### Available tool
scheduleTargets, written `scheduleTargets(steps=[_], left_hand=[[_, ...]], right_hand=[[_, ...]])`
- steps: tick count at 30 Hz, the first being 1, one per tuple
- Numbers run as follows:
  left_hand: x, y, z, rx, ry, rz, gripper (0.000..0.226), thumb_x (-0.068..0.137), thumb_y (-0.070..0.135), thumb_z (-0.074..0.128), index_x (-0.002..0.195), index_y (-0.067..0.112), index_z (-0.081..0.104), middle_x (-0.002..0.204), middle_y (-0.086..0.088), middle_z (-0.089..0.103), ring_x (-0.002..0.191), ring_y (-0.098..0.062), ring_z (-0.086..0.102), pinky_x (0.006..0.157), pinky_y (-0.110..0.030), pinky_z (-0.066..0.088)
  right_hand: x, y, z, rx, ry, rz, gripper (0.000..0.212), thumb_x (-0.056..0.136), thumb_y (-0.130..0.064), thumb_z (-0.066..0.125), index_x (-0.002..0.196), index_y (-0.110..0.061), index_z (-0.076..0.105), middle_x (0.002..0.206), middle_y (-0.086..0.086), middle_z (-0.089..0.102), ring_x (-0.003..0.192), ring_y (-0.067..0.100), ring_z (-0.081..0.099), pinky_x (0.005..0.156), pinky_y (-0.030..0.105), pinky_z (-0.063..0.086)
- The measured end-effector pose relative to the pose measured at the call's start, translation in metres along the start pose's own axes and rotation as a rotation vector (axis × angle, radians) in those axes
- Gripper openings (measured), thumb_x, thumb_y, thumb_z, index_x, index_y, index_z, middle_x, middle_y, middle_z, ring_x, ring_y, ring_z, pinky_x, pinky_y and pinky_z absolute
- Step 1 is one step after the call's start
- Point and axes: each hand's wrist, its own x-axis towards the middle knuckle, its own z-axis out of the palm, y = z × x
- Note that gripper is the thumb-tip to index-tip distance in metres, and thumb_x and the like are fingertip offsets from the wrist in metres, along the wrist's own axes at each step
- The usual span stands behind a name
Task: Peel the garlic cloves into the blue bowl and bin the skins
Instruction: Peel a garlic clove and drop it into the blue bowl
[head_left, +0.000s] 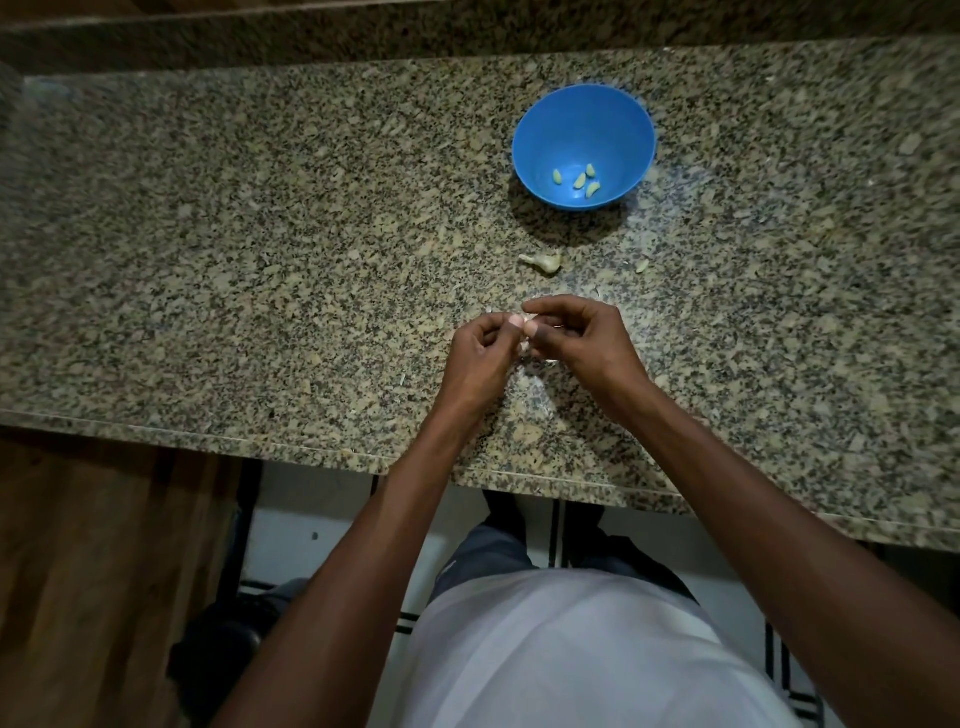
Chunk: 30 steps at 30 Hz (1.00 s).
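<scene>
The blue bowl (584, 117) stands on the granite counter at the back right, with several peeled garlic cloves (579, 180) in its bottom. Over the counter's middle, my left hand (480, 353) and my right hand (582, 338) meet fingertip to fingertip and pinch a small pale garlic clove (531, 328) between them. Bits of papery skin (530, 384) lie on the counter under and just below my hands. A garlic stem piece (543, 262) lies between the bowl and my hands. Another small clove (642, 266) lies to its right.
The speckled granite counter (260, 260) stretches wide to the left, and its front edge (311, 452) runs just behind my forearms. A raised granite ledge (467, 26) runs along the back. A wooden surface (78, 571) sits below at the left. No bin is in view.
</scene>
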Motion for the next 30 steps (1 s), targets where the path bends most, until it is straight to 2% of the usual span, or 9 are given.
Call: scheduleTargets(steps=[2,4,8,12,15,18,21,27,30], left_hand=[[0.001,0.000,0.001,-0.002,0.007,-0.013,0.026,0.104,0.027,0.061,0.113,0.004,0.068,0.092,-0.001,0.071,0.082,-0.005,0.067,0.082,-0.029,0.060],[0.001,-0.001,-0.001,-0.036,0.045,-0.018,0.023,0.101,0.024,0.066,0.112,0.004,0.068,0.101,-0.008,0.073,0.091,-0.015,0.070,0.088,-0.035,0.061],[-0.002,0.000,-0.009,-0.130,0.102,-0.010,0.019,0.091,0.007,0.078,0.101,-0.003,0.066,0.098,-0.016,0.076,0.090,-0.024,0.077,0.082,-0.032,0.063],[-0.002,0.001,-0.018,-0.114,0.096,0.018,0.024,0.083,0.001,0.084,0.098,-0.006,0.067,0.095,-0.020,0.077,0.090,-0.032,0.078,0.078,-0.035,0.064],[-0.001,0.003,-0.020,-0.071,0.095,0.054,0.023,0.082,0.006,0.085,0.100,-0.001,0.073,0.094,-0.013,0.078,0.088,-0.026,0.077,0.074,-0.032,0.063],[0.002,0.002,-0.021,0.018,0.053,0.129,0.018,0.089,0.014,0.080,0.107,0.010,0.078,0.103,-0.002,0.079,0.098,-0.017,0.076,0.083,-0.031,0.062],[0.002,0.003,-0.018,0.114,-0.003,0.199,0.020,0.091,0.017,0.079,0.111,0.012,0.078,0.108,0.002,0.078,0.102,-0.011,0.074,0.085,-0.029,0.062],[0.003,0.003,-0.015,0.153,-0.001,0.172,0.020,0.082,0.022,0.087,0.097,0.011,0.080,0.097,0.000,0.079,0.094,-0.014,0.076,0.082,-0.032,0.064],[0.006,-0.004,-0.016,0.181,0.038,0.140,0.013,0.089,0.018,0.081,0.100,0.012,0.078,0.095,-0.001,0.078,0.090,-0.017,0.076,0.080,-0.038,0.065]], right_hand=[[-0.001,0.001,-0.002,0.084,-0.024,0.045,0.026,0.092,-0.007,0.077,0.118,-0.004,0.075,0.114,0.016,0.075,0.098,0.022,0.074,0.087,0.039,0.064],[0.000,0.001,-0.005,0.155,-0.050,0.099,0.025,0.093,-0.006,0.075,0.118,-0.003,0.075,0.114,0.014,0.076,0.095,0.023,0.073,0.090,0.041,0.063],[-0.001,-0.001,-0.011,0.293,-0.059,0.189,0.022,0.095,-0.002,0.071,0.117,0.000,0.074,0.103,0.012,0.078,0.095,0.021,0.075,0.090,0.035,0.063],[-0.002,-0.003,-0.017,0.323,-0.053,0.229,0.025,0.093,0.001,0.072,0.117,0.004,0.072,0.110,0.017,0.078,0.103,0.026,0.076,0.095,0.037,0.062],[-0.003,-0.003,-0.018,0.288,-0.047,0.218,0.026,0.091,-0.002,0.075,0.116,0.003,0.072,0.111,0.018,0.078,0.101,0.026,0.075,0.091,0.033,0.062],[-0.004,-0.002,-0.016,0.209,-0.017,0.179,0.026,0.089,-0.007,0.079,0.113,0.001,0.075,0.109,0.021,0.077,0.098,0.028,0.074,0.082,0.032,0.061],[-0.005,-0.001,-0.013,0.101,0.005,0.107,0.024,0.088,-0.013,0.081,0.108,-0.002,0.077,0.103,0.018,0.078,0.093,0.026,0.074,0.075,0.030,0.059],[-0.011,-0.001,-0.008,-0.133,0.025,0.014,0.024,0.085,-0.027,0.085,0.101,-0.009,0.080,0.093,0.005,0.080,0.083,0.015,0.075,0.069,0.023,0.056],[-0.011,0.002,-0.017,-0.192,0.045,0.030,0.014,0.089,-0.020,0.082,0.100,-0.012,0.080,0.091,0.002,0.080,0.085,0.017,0.077,0.074,0.030,0.060]])
